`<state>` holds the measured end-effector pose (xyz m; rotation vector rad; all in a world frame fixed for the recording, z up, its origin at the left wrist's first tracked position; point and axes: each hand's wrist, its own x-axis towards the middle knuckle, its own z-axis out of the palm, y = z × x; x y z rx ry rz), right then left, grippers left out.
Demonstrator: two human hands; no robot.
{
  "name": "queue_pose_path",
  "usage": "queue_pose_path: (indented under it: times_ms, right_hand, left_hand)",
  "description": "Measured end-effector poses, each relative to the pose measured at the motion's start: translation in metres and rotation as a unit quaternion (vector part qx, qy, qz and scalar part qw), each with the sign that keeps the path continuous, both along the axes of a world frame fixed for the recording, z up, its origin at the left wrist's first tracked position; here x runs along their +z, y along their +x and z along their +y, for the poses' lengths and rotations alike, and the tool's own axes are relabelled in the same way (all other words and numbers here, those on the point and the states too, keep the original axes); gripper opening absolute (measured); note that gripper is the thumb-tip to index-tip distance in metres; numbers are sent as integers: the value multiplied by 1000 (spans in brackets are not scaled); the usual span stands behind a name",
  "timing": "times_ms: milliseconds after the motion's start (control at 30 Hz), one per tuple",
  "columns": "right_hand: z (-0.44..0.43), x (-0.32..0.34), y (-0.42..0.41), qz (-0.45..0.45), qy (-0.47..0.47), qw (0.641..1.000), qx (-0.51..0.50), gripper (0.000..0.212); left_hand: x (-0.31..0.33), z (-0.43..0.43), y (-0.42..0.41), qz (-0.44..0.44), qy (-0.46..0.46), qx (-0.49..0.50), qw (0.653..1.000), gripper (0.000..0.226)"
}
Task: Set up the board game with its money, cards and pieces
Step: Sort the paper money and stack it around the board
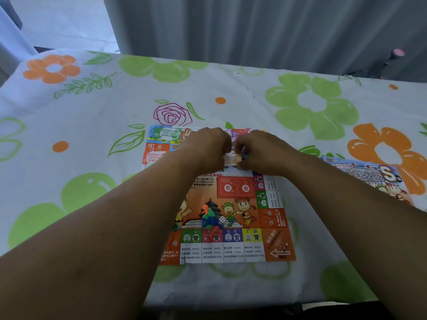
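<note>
- Already the board (pixel 240 204) lies flat on the cloth (pixel 92 112), long axis seemingly running away from the person, near-row print upright to them — unfolding looks done.
- Left hand (pixel 208 146) and right hand (pixel 261 151) both curl onto a small card stack (pixel 232 158) over the board's far half.
- Notes (pixel 166 133) sit at its far-left corner; sorting seems unfinished.
- Pieces (pixel 210 221) and die (pixel 222 219) lie heaped mid-board — not yet dealt out.

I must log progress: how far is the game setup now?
Done: board lies flat, green notes and red notes at its far left. In hand: left hand and right hand pinch a paper stack. To do: the pieces and die sit heaped mid-board.
</note>
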<state>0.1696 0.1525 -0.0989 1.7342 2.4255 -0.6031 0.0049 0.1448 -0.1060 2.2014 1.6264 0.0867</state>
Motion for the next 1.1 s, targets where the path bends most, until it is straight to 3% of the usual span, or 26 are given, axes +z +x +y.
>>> queue_pose_path:
  times_ms: [267,600,1100]
  right_hand:
    - [-3,0,-1,-7,-14,1000,-5,34]
    - [-2,-4,-2,14,-25,999,-14,32]
    - [-2,-5,-3,16,-11,1000,-13,32]
  left_hand:
    - [-2,-1,2,-15,-13,-4,1000,62]
    - [-6,3,2,-24,-6,-5,1000,44]
    - [-7,2,1,-33,2,3,999,41]
